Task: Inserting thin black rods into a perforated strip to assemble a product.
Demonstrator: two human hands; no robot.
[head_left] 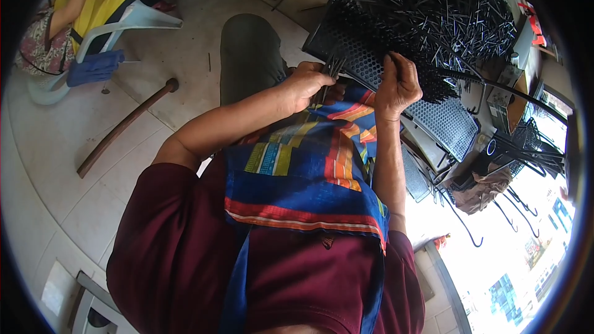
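Note:
My left hand (303,89) is closed around a bundle of thin dark rods (335,65), whose ends stick up past the thumb. It sits at the near left edge of a black perforated tray (362,67). Rows of round holes show bare along the tray's near side, while dark rods stand upright and packed together over its far part. My right hand (398,86) is raised at the tray's near right, its fingertips pinched together close to the standing rods. Whatever is between those fingertips is too small to make out.
A large heap of loose black rods (445,18) lies behind the tray. Another perforated panel (445,125) is at the right, near hooked metal bars (461,219) and a crumpled brown bag (484,192). At the left, a person sits on a white plastic chair (133,17); a curved wooden stick (127,128) is on the floor.

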